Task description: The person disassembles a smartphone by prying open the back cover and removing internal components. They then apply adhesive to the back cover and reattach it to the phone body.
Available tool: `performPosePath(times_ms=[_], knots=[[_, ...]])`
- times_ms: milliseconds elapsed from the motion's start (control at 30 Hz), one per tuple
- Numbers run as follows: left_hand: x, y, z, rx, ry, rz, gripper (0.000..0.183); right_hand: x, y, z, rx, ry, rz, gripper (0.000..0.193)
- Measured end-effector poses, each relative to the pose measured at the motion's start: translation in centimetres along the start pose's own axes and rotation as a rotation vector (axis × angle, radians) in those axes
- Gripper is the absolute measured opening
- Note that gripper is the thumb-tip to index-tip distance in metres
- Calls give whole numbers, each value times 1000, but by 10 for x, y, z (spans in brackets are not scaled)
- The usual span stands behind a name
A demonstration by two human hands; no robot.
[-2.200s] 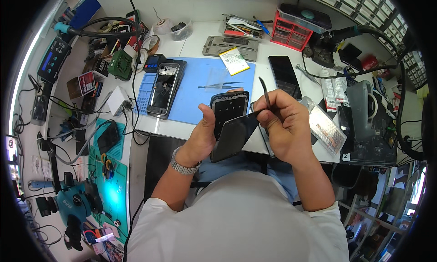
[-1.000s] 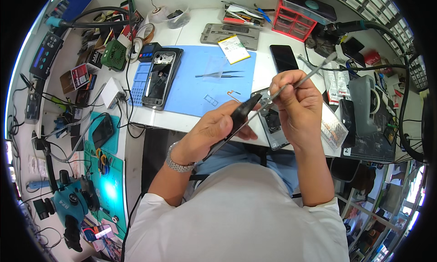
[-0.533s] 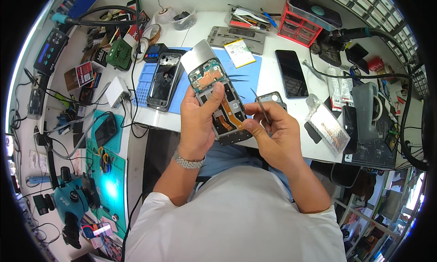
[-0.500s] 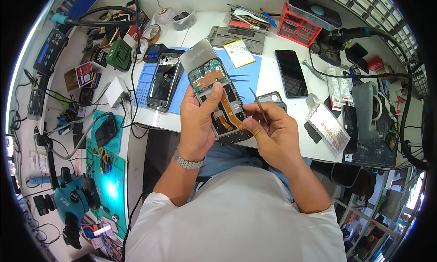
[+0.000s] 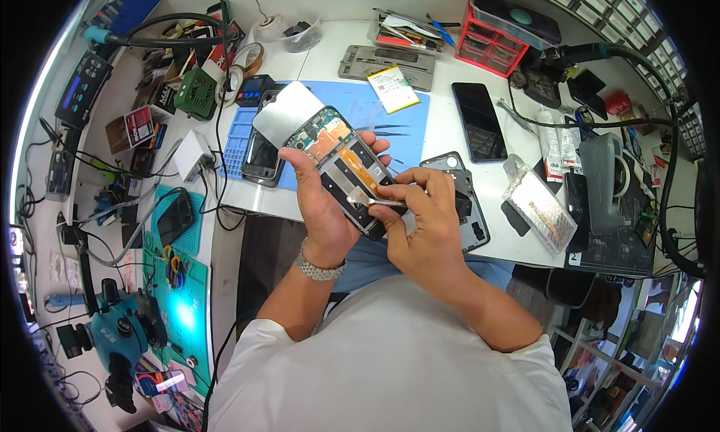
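Observation:
My left hand [image 5: 324, 214] cradles an opened phone [image 5: 343, 166], its thumb along the near left edge and its fingers showing past the far right edge. Green circuit board, a copper-coloured shield and an orange ribbon cable are exposed. A thin silvery sheet [image 5: 289, 109] juts out beyond the phone's upper end. In my right hand [image 5: 424, 222] a slim metal tool [image 5: 386, 202] is pinched between thumb and fingers. Its pale end lies over the lower part of the phone; whether it touches cannot be made out. A dark phone back frame [image 5: 474, 226] lies to the right of this hand.
On the blue mat [image 5: 416, 124] lie tweezers [image 5: 390, 126] and another phone housing [image 5: 262, 151], partly behind the silvery sheet. A yellow-edged battery [image 5: 394, 88] rests farther back. A black phone [image 5: 480, 121] and a bubble-wrap pouch [image 5: 541, 214] lie to the right. A microscope [image 5: 124, 327] stands at left.
The phone has tilted leftward and its sheet now covers part of the housing behind. My right hand has moved left over the phone, turning the tool from upright to nearly flat.

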State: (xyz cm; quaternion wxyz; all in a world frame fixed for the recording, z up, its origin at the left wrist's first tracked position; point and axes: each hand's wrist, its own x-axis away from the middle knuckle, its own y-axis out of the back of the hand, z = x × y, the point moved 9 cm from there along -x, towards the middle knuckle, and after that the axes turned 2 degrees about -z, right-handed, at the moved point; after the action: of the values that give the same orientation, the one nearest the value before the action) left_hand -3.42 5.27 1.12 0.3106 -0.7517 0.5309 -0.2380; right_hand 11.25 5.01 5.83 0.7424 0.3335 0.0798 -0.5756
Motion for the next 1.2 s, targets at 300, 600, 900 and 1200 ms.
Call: performPosePath(times_ms=[300, 600, 900, 1200], knots=[[4, 7, 0, -11, -102, 6, 107, 2, -15, -9, -90, -152, 83, 17], [9, 9, -6, -40, -181, 33, 117, 2, -16, -5, -142, -218, 208, 29], [1, 0, -14, 113, -95, 126, 105, -4, -7, 9, -14, 17, 152, 88], [-2, 11, -18, 152, -93, -42, 95, -1, -16, 24, -6, 54, 270, 94]])
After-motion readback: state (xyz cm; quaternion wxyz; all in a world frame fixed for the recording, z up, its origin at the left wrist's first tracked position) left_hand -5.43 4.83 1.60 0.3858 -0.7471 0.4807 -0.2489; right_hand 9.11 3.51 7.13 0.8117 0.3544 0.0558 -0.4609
